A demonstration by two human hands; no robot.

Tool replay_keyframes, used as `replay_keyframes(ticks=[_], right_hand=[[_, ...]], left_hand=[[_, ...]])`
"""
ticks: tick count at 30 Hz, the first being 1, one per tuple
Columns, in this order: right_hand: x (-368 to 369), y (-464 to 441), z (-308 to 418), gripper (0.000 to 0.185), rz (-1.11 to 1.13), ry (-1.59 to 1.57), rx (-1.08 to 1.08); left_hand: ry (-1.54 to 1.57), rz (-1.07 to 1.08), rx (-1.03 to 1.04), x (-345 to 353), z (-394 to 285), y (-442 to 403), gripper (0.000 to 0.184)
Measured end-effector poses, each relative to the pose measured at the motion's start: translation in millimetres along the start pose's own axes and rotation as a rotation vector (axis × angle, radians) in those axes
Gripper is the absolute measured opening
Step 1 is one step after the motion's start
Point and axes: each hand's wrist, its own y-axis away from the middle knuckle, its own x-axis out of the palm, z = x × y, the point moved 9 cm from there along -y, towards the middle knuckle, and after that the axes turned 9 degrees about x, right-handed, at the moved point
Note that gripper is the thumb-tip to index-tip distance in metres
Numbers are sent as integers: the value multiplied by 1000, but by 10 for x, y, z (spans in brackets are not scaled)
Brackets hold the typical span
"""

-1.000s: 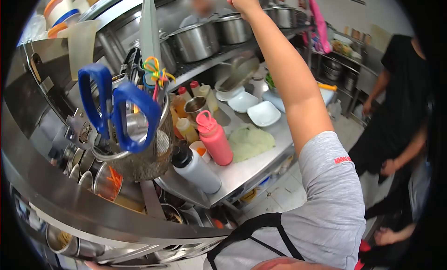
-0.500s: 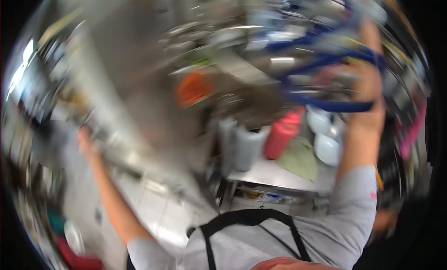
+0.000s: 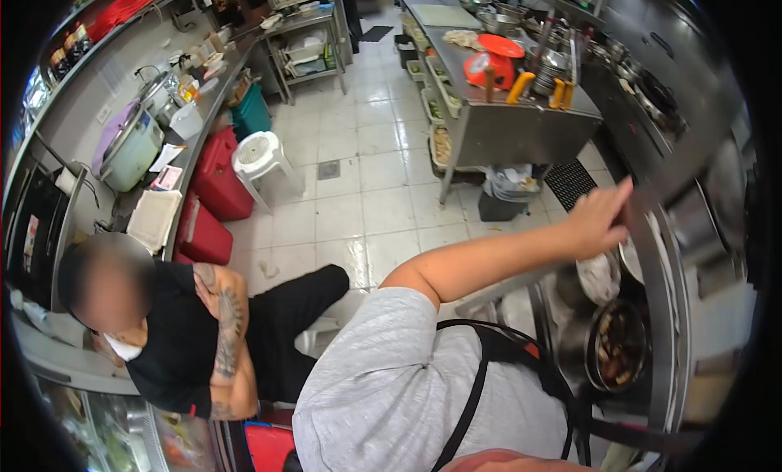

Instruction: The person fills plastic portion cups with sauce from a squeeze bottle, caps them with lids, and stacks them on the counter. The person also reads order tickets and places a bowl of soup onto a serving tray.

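My left arm reaches across to the right, and my left hand (image 3: 597, 220) is at a blurred metal edge (image 3: 672, 175), with at least one finger stretched out and fingertips apart. Whether it touches that edge I cannot tell; nothing is plainly seen in the hand. Below it are a white plastic bag (image 3: 599, 278) and a deep metal pot (image 3: 617, 346) holding dark brown food. A large steel pot (image 3: 692, 223) is just right of the hand. My right hand is out of view.
A person with folded arms (image 3: 232, 342) sits at left. A white stool (image 3: 259, 158), red bins (image 3: 221, 179) and a trash bin (image 3: 507, 197) stand on the tiled floor. The steel counter (image 3: 521, 138) carries a red scale (image 3: 489, 65) and yellow-handled tools (image 3: 562, 93).
The view has swung from a cluttered worktop to the wider kitchen. The blue loop-shaped objects by my right arm are out of sight, as is that arm. My left arm now reaches rightward.
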Motion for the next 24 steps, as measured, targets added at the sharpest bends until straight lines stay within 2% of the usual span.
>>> replay_keyframes(ticks=[2, 4, 5, 6, 7, 8, 9, 12, 15, 16, 17, 19, 20, 22, 24], right_hand=[[-50, -206, -1001, 28, 327, -276, 178], [-140, -334, -1818, 38, 466, -442, 305], [-225, -385, -2196, 44, 451, -512, 363], [-433, -517, -2604, 39, 188, -577, 419], [-629, -698, -2986, 36, -80, -627, 452], [-827, -770, -3313, 32, -483, -639, 569], [-976, -840, -3682, 30, -582, -621, 599], [-1330, -1190, -4823, 26, -654, -728, 739], [-1858, -1570, -5967, 17, -739, -760, 803], [-2027, -1734, -6303, 15, -766, -765, 827], [-2200, -1979, -6616, 13, -746, -776, 853], [-2509, -2508, -7147, 10, -710, -799, 913], [-2613, -2840, -7369, 9, -638, -773, 957], [-2730, -3542, -7842, 9, -464, -711, 1026], [-2695, -4269, -8318, 11, -297, -624, 1069]], left_hand=[[-137, 212, 72, -29, 280, 321, 65], [-78, 309, 69, -329, 572, 577, 63], [-70, 281, 67, -530, 780, 648, 57], [-58, 223, 7, -803, 1048, 675, 55], [-42, 162, -57, -1087, 1308, 718, 53], [-27, 98, -118, -1383, 1569, 755, 52], [-48, 12, -162, -1749, 1791, 790, 50], [-199, -208, -271, -2854, 2542, 1055, 48], [-11, -399, -594, -3816, 3368, 1780, 45], [-38, -543, -593, -4146, 3575, 2120, 43], [-140, -569, -783, -4452, 3855, 2632, 40], [-13, -1009, -998, -4895, 3952, 3583, 25], [-151, -1163, -1097, -5069, 3834, 3968, 16], [-237, -1281, -1343, -5263, 3511, 4359, 15], [-273, -1424, -1429, -5362, 3334, 4669, 15]])
